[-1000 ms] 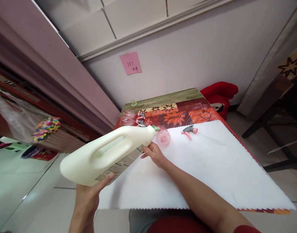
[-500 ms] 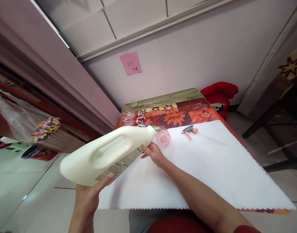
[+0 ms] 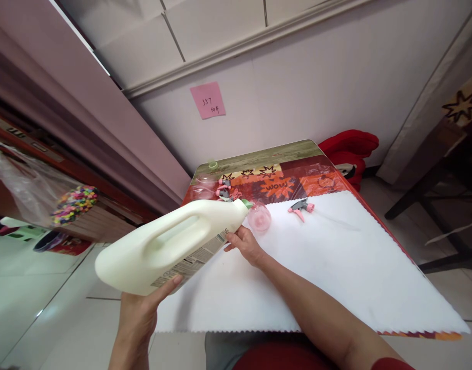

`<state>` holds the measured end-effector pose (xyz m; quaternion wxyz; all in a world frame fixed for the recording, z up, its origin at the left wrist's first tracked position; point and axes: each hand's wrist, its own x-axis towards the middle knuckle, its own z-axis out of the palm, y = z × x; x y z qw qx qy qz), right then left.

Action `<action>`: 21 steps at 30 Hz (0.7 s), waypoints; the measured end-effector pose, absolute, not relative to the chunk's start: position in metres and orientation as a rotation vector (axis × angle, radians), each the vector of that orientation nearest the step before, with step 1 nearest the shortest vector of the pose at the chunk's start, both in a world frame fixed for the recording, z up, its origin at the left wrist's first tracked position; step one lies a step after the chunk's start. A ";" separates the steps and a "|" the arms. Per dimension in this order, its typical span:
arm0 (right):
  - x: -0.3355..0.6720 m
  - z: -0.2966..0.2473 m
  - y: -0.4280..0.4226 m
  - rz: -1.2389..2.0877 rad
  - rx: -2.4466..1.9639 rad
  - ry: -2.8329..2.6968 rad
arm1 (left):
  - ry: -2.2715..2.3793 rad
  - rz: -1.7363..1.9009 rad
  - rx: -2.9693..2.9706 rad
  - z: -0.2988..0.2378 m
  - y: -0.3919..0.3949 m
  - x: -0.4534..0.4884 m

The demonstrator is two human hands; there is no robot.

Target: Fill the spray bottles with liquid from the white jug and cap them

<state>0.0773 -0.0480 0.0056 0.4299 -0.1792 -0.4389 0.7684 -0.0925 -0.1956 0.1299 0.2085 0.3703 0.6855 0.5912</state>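
A large cream-white jug with a handle (image 3: 216, 218) is tilted, its green spout (image 3: 246, 204) at the mouth of a clear pink spray bottle (image 3: 260, 218). My left hand (image 3: 147, 303) grips the jug low down near its base, thumb on the printed label. Under the neck, my right hand (image 3: 245, 245) holds the jug with its fingers curled round the label side. The pink bottle stands on a white cloth (image 3: 328, 277). To its right lies a grey and pink spray trigger head (image 3: 302, 207) with a clear dip tube.
Other clear pink bottles (image 3: 204, 187) and trigger heads (image 3: 225, 193) lie at the table's back left, near a green ring cap (image 3: 213, 165). A red plush item (image 3: 353, 154) sits behind the right edge. On the left are a plastic bag (image 3: 23, 180) and colourful small pieces (image 3: 74, 205).
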 end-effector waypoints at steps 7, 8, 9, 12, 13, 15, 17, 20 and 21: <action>0.077 0.006 -0.049 1.919 -0.444 -1.097 | 1.891 1.645 1.022 0.131 -0.196 -0.092; 0.077 0.006 -0.049 1.918 -0.445 -1.097 | 1.889 1.644 1.030 0.131 -0.196 -0.092; 0.077 0.006 -0.049 1.917 -0.446 -1.097 | 1.886 1.644 1.037 0.131 -0.196 -0.092; 0.078 0.006 -0.049 1.918 -0.446 -1.099 | 1.884 1.646 1.045 0.132 -0.195 -0.091; 0.078 0.006 -0.049 1.919 -0.445 -1.099 | 1.886 1.648 1.045 0.132 -0.195 -0.091; 0.078 0.006 -0.049 1.920 -0.445 -1.095 | 1.888 1.649 1.046 0.133 -0.194 -0.089; 0.078 0.006 -0.049 1.920 -0.444 -1.094 | 1.882 1.643 1.042 0.133 -0.194 -0.089; 0.078 0.006 -0.049 1.921 -0.444 -1.091 | 1.892 1.636 1.048 0.133 -0.195 -0.090; 0.078 0.006 -0.049 1.922 -0.444 -1.090 | 1.899 1.634 1.051 0.133 -0.196 -0.091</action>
